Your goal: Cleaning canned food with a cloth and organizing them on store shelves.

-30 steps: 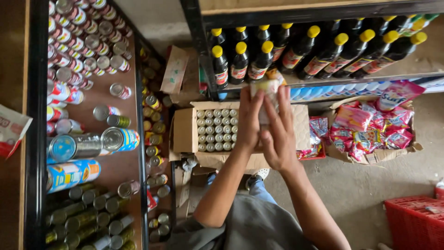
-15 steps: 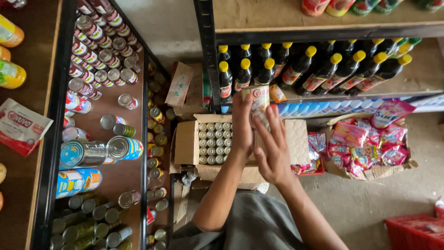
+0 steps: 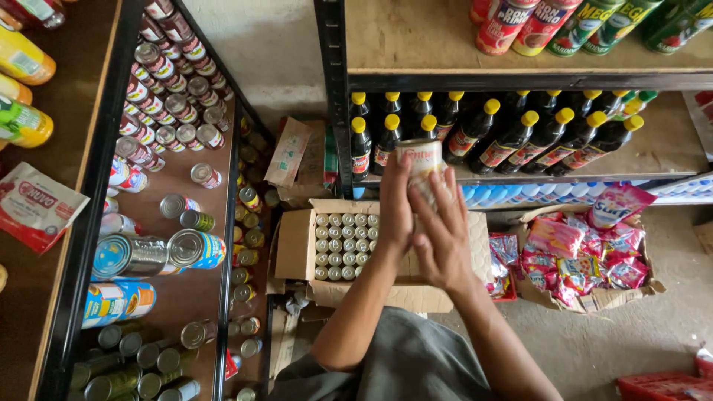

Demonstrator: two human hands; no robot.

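Both hands clasp one can (image 3: 420, 165), left hand (image 3: 396, 208) on its side, right hand (image 3: 443, 234) across the front. It is held above an open cardboard box (image 3: 293, 245) of small cans, just before the dark bottles (image 3: 520, 137) on the shelf.

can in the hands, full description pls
The can is a small cylinder with a pale cream label bearing red print and a shiny metal top rim. It looks like tin. It is held upright and raised in front of the shelf of dark yellow-capped bottles, above the open cardboard box of cans. The left hand grips its left side; the right hand covers its lower front. Its base is hidden.
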